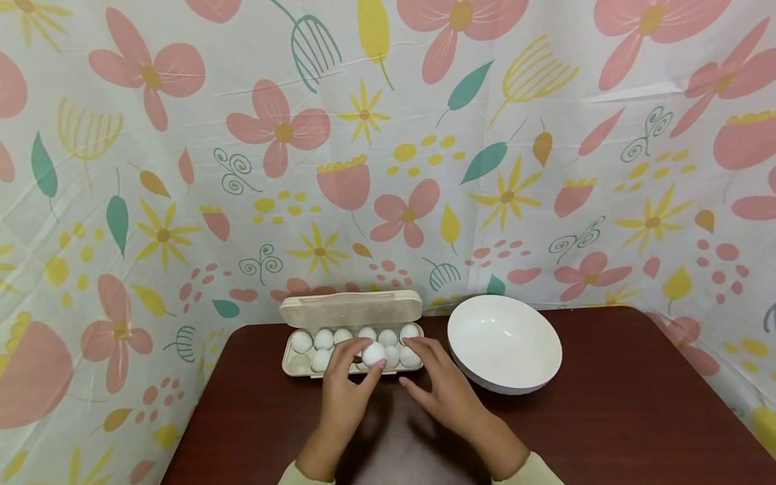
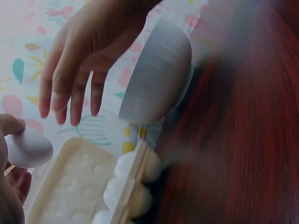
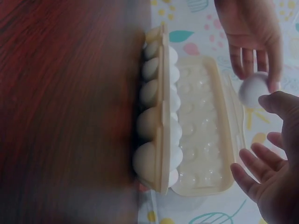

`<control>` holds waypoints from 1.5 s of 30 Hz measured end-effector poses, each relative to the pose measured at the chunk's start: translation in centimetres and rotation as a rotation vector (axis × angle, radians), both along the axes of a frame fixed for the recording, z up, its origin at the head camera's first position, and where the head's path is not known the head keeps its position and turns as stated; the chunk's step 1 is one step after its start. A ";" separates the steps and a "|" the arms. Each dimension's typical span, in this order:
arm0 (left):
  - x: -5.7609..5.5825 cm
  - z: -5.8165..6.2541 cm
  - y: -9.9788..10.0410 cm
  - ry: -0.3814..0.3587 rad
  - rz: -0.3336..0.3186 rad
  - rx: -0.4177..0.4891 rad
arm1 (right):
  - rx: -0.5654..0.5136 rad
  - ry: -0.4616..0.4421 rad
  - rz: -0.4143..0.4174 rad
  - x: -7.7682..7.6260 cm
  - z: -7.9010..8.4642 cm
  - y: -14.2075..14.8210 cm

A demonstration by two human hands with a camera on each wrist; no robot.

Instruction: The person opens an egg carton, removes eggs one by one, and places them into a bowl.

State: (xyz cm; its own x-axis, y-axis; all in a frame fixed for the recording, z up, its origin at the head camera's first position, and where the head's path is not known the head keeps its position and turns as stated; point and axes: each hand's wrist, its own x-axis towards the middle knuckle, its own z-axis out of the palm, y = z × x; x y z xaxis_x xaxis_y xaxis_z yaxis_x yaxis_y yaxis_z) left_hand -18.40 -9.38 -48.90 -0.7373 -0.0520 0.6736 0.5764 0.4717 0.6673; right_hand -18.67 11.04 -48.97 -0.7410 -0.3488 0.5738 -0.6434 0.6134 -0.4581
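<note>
Between thumb and fingers, my left hand pinches a white egg above the front of an open egg carton. The same egg shows at the left edge of the left wrist view. My right hand is just right of it, thumb and fingers spread apart with nothing between them. White eggs sit in two rows in the carton, and the front-left cup has none. Both hands hide part of the front row. In the right wrist view, my right thumb overlaps the egg's edge.
A large white bowl stands right of the carton, close to my right hand. Both are near the back edge of the dark wooden table. A flower-printed cloth hangs right behind the table.
</note>
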 end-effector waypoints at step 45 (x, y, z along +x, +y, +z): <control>0.8 -0.7 2.5 0.012 -0.171 0.007 | -0.074 0.036 0.104 0.0 -0.3 0.2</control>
